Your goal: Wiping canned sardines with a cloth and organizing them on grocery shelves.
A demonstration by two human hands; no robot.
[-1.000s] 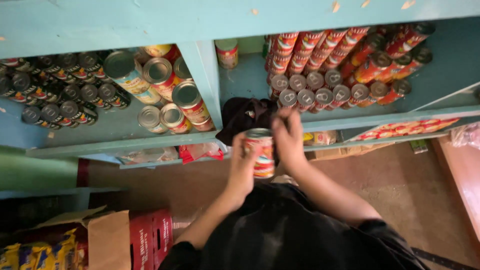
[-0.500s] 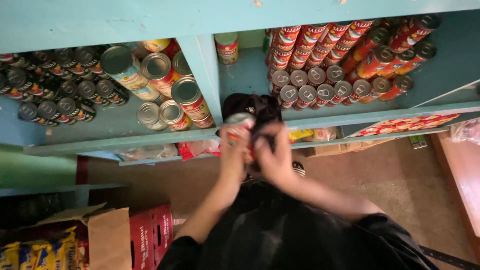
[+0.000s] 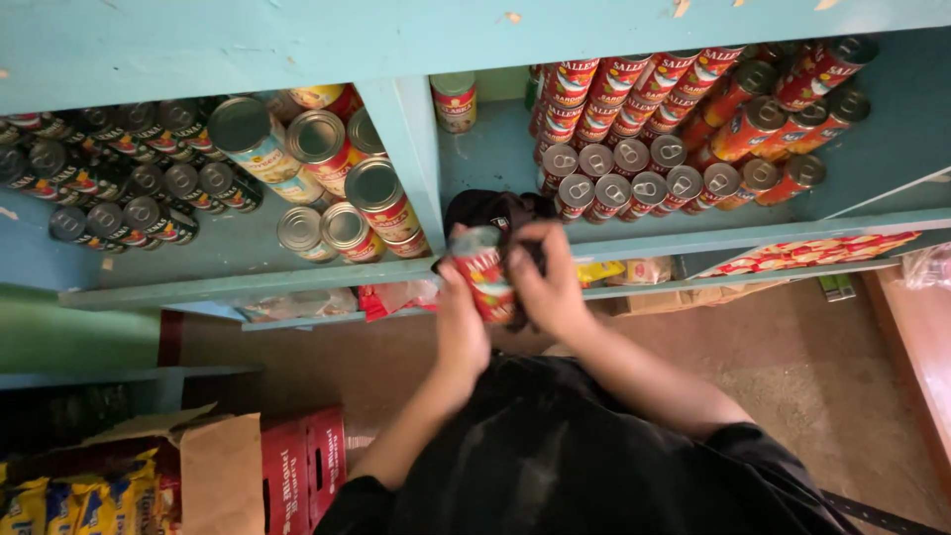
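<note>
I hold a red-labelled tin can [image 3: 482, 274] in front of a teal shelf unit [image 3: 406, 168]. My left hand [image 3: 461, 322] grips the can from below and the left. My right hand [image 3: 545, 282] is pressed against its right side with a dark cloth [image 3: 495, 210] bunched behind and above it. The can's silver top tilts towards the shelf.
Stacks of red cans [image 3: 684, 119] fill the right shelf bay. Larger tins [image 3: 337, 178] and small dark cans [image 3: 109, 178] fill the left bay. A lone can [image 3: 455, 100] stands at the back. Packets [image 3: 812, 253] lie on a lower shelf. An open cardboard box [image 3: 213, 476] sits at the lower left.
The can has shifted from upright at chest height up towards the shelf edge and tilted. My right hand with the cloth has come down over its right side.
</note>
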